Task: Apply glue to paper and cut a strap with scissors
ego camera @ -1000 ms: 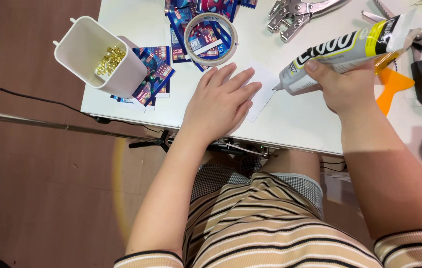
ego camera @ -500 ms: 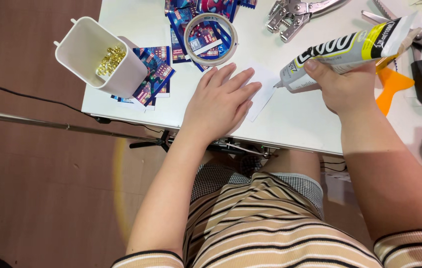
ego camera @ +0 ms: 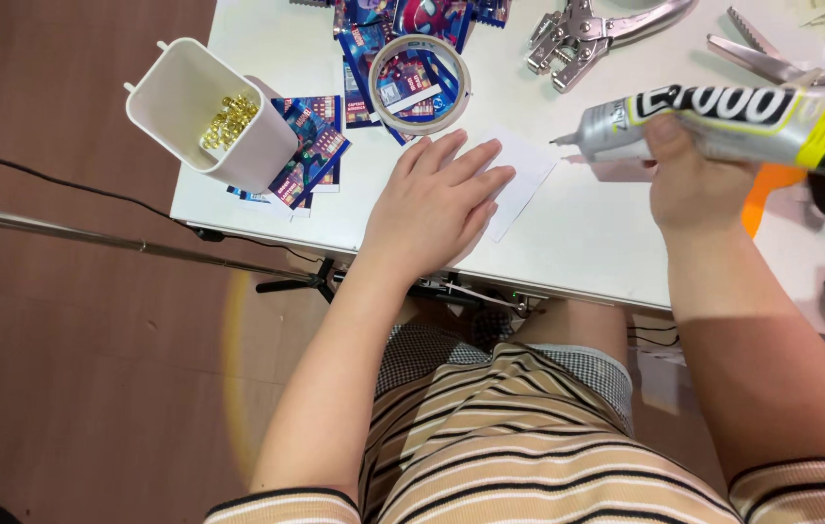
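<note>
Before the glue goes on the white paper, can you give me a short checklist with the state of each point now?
1. Left hand lies flat on the white paper, pinning it: ok.
2. Right hand has a firm grip on the glue tube: ok.
3. Nozzle points toward the paper: ok.
4. Nozzle tip touches the paper: not ok, it is off its edge.
5. Cap off the nozzle: cannot tell.
6. Tape roll and white cup of gold eyelets stand apart from the paper: ok.

White table (ego camera: pixel 577 243) over brown floor (ego camera: pixel 73 388), evenly lit
</note>
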